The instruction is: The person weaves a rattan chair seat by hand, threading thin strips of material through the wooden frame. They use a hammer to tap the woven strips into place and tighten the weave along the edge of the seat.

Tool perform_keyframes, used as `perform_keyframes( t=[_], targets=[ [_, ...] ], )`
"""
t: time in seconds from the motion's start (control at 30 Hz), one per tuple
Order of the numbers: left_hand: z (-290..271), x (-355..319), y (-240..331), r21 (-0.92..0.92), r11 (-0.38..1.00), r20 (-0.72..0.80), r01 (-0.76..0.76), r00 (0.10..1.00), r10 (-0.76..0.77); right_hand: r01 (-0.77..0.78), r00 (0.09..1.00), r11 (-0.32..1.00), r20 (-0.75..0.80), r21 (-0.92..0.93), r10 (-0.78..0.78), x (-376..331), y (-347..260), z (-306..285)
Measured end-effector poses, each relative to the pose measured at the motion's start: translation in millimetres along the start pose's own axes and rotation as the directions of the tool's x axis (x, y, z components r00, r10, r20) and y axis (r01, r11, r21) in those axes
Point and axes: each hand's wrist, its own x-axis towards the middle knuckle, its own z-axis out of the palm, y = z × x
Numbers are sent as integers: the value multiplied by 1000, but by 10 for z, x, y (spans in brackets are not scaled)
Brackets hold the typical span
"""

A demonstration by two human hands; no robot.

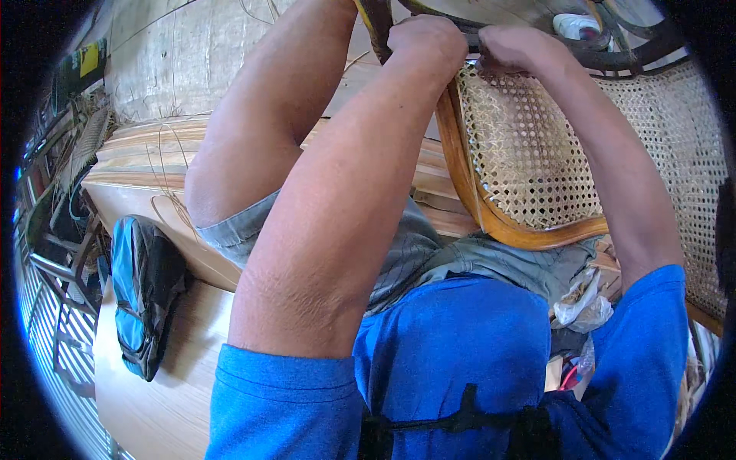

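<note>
A chair seat of woven cane (529,146) in a curved brown wooden frame (515,234) lies tilted at my lap. Both my hands are at its far edge, close together. My left hand (431,38) is a closed fist at the far left corner, beside a dark curved chair part (376,27). Fingers curled under, my right hand (507,47) is just to the right, at the cane's far rim. Whatever either hand grips is hidden behind the knuckles. Another cane panel (678,146) stands at the right, past my right forearm.
A striped wooden bench (146,157) runs under my legs. Left of me, a blue and black backpack (146,299) lies on a pale board (123,399). Chair frames (69,307) stand at the far left. A clear plastic bag (584,308) is by my right hip; a white shoe (571,27) lies beyond.
</note>
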Motion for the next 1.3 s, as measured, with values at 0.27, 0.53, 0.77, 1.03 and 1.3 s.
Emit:
perform_keyframes(
  t=[0.27, 0.53, 0.77, 1.03, 1.3],
  targets=[
    [36, -74, -124, -107, 990, -69, 87, 993, -95, 433, 882, 898, -169, -77, -440, -1583, -349, -391],
    [107, 23, -153, 77, 995, -72, -68, 995, 74, 505, 720, 860, -518, -68, -463, -1171, -64, 71],
    [72, 9, -121, 125, 992, -56, -30, 998, 38, 477, 686, 868, -560, -138, -465, -1256, -84, 118],
    [62, -14, -137, 51, 998, -34, -47, 998, 49, 553, 773, 823, -448, 128, -449, -1100, 5, 189],
    [68, -28, -153, -109, 988, -99, 106, 988, -117, 575, 798, 582, -553, 575, -241, -1074, 53, 233]
  ],
)
